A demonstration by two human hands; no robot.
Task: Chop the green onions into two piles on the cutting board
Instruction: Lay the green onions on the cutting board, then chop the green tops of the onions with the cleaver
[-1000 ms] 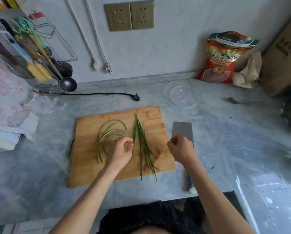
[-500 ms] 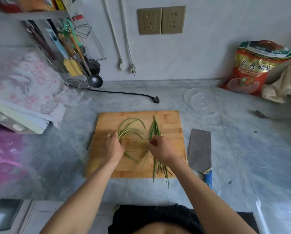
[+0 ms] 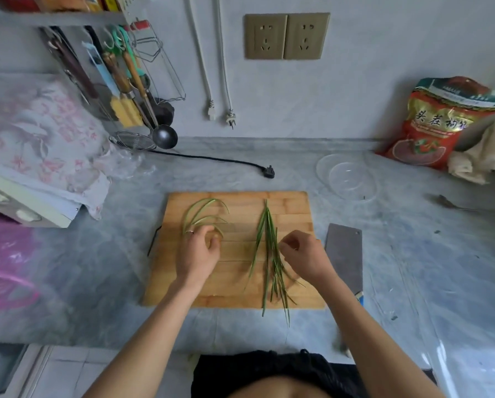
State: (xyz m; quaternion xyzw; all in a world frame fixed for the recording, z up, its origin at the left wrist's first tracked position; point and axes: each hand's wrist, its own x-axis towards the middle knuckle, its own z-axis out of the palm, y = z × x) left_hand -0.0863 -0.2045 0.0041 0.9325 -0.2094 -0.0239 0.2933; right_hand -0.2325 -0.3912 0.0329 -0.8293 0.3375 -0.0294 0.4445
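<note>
Grey marbled surface (image 3: 269, 173) below a wall with 2 sockets (image 3: 287, 35), wooden cutting board (image 3: 237, 277) with curved green onions (image 3: 200, 214) under left hand (image 3: 197, 254) fingers, straight bunch (image 3: 269, 254) beside right hand (image 3: 306, 257), fingers curled, grip unclear, cleaver (image 3: 344, 254) just right, clear bowl (image 3: 351, 180) behind.

Grey marbled countertop (image 3: 412, 254), running back to a pale wall. Lying directly on it: wooden cutting board (image 3: 235, 291) near the front edge, cleaver (image 3: 344, 254) just right of the board with blade pointing away, clear plastic lid (image 3: 346, 176) further back on the right, black power cord (image 3: 212, 160) with its plug resting behind the board. Also a red printed bag (image 3: 438, 124) leaning on the wall at far right, crumpled cream cloth (image 3: 481, 156) beside it, and a box draped in floral fabric (image 3: 39, 145) at left.
</note>
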